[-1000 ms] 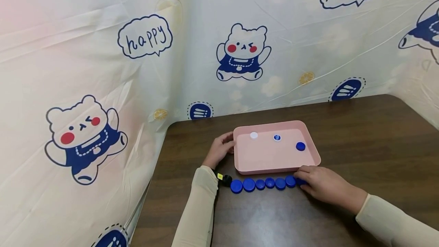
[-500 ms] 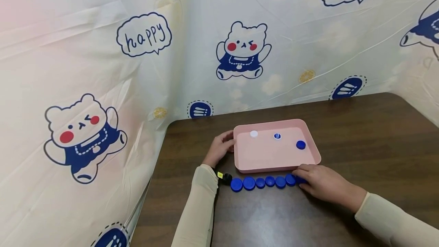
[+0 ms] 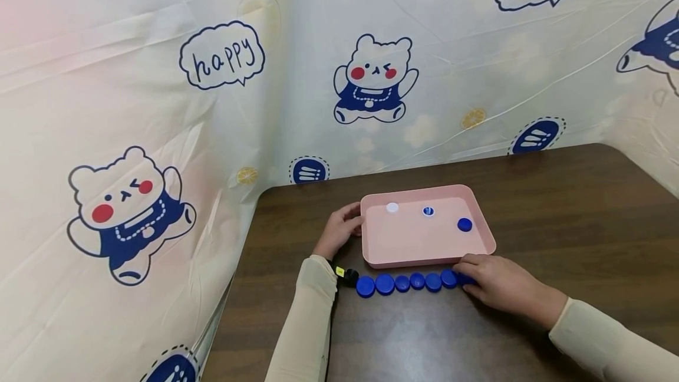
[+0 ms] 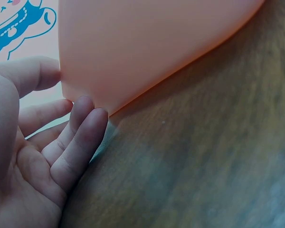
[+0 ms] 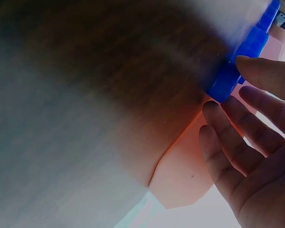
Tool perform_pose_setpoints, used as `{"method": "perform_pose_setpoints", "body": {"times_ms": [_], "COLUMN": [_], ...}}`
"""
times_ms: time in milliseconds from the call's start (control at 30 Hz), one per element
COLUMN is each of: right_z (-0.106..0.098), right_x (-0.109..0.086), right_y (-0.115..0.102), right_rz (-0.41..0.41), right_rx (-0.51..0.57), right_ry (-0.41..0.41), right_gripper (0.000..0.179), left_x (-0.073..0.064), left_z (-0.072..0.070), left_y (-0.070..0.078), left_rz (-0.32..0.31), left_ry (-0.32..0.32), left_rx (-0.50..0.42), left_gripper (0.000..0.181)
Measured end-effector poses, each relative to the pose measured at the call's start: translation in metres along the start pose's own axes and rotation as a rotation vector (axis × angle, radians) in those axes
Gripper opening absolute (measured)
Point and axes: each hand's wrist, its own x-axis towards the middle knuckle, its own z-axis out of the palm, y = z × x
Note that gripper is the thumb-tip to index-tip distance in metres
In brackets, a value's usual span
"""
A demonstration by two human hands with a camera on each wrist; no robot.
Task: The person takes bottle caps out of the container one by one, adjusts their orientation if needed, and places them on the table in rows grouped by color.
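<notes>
A row of several blue bottle caps (image 3: 417, 281) lies on the table along the near side of a pink tray (image 3: 414, 240). My right hand (image 3: 501, 285) pinches the cap at the right end of this row, a blue bottle cap (image 5: 222, 86), with thumb on its near side and a finger opposite. Its other fingers reach toward the tray's near wall. My left hand (image 3: 338, 231) is at the tray's left side, fingertips touching the outer wall (image 4: 133, 52) without curling round it. Inside the tray lie a white cap (image 3: 392, 208), a blue-and-white cap (image 3: 428, 211) and a blue cap (image 3: 464, 224).
The brown wooden table (image 3: 557, 211) extends to both sides and in front of the tray. Behind it hangs a patterned curtain (image 3: 297, 87) with bears and lettering. A black wrist camera (image 3: 350, 277) on the left wrist sits close to the row's left end.
</notes>
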Motion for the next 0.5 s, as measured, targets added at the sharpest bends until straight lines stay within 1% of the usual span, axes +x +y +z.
{"method": "perform_pose_setpoints", "body": {"times_ms": [167, 400, 500], "right_z": [-0.0009, -0.0027, -0.0066], "right_x": [0.0009, -0.0001, -0.0003], "right_y": [-0.0001, -0.0012, -0.0012], "right_rz": [0.003, 0.001, 0.014], "right_rx": [0.005, 0.011, 0.011], "right_ry": [-0.003, -0.003, -0.028], "right_gripper": [0.029, 0.028, 0.027], "left_x": [0.0001, 0.0, -0.0003], "left_z": [0.001, 0.001, 0.0009], "left_y": [-0.0009, -0.0021, -0.0022], "left_rz": [-0.004, -0.013, -0.013], "left_ry": [0.031, 0.036, 0.036], "left_rx": [-0.001, 0.009, 0.007], "left_gripper": [0.045, 0.044, 0.044]}}
